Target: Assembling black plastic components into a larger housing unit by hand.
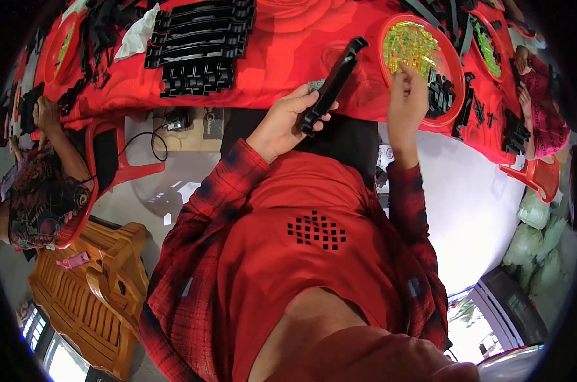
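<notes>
In my left hand point(285, 121) is a long narrow black plastic part point(332, 88), tilted with its far end up to the right. A small grey piece point(315, 84) shows behind it, by my fingers; I cannot tell what it is. My right hand point(408, 99) reaches over a round red tray point(455, 71), with its fingertips pinched together at a heap of small yellow-green translucent pieces point(411, 43). Whatever the fingertips hold is too small to make out. Beside that heap, in the same tray, lie several small black plastic parts point(439, 95).
Rows of long black parts point(202, 38) lie on the red tablecloth point(282, 54), next to a crumpled white sheet point(137, 35). People sit at left and right. A red chair point(135, 170) and a wooden bench point(88, 293) stand left; pale bags point(534, 235) are piled right.
</notes>
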